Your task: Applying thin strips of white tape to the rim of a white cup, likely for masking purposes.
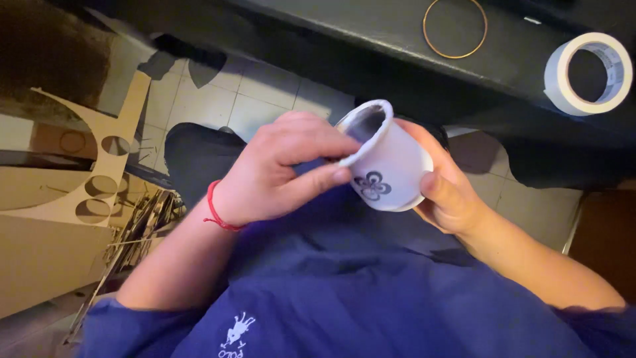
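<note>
Both hands grip a white paper cup (387, 166) held tilted over the lap; the left hand (278, 172) pinches its rim between thumb and fingers (a red string circles that wrist); the right hand (444, 189) cradles its base; on the dark table (397, 33) above lie a tape roll (589, 73) and a thin ring (455, 28).

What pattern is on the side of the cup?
A dark four-petal flower outline on the white cup, seen in the head view.

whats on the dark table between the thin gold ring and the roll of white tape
In the head view, only bare dark table separates the gold ring from the tape roll, bar a small pale fleck.
</note>
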